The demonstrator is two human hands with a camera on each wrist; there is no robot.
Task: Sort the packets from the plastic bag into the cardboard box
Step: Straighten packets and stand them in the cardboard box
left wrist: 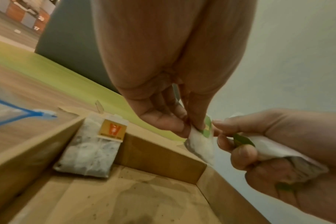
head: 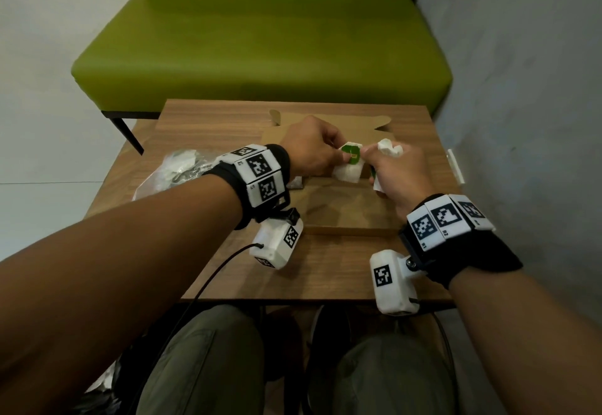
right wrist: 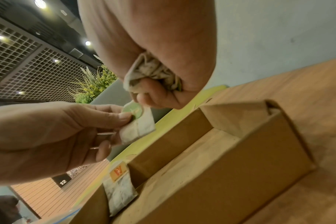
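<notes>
Left hand [head: 312, 150]: thumb and fingertips pinch the top of a white packet with a round green tag [head: 350, 162], held in the air above the cardboard box [head: 345, 212].

Right hand [head: 399, 170]: fist curled round a crumpled bunch of white packets [head: 389, 147], while its thumb and forefinger reach to the green tag of the packet the left hand holds. From the head view I cannot tell whether those fingertips truly grip it or only touch it.

Cardboard box: open, lying on the desk [head: 325, 271] toward its far right part; one packet with an orange tag [left wrist: 90, 150] leans upright against the box's wall in a corner on its left side.

Plastic bag [head: 169, 170]: crumpled at the left edge of the desk, well apart from the hands.

Risk, shared hold: both hands are on one thin packet; pulling apart could tear the paper or rip the tag off.

Risk, full fist: the bunch is squeezed hard, so those packets may crease or burst; loosening the fist to take another may let some fall onto the desk or outside the box.

Risk, sorting: a green-tagged packet dropped from this height could land beside the orange-tagged one and mix the kinds.

Risk, leaning packet: a careless hand entering the box could knock it flat.
</notes>
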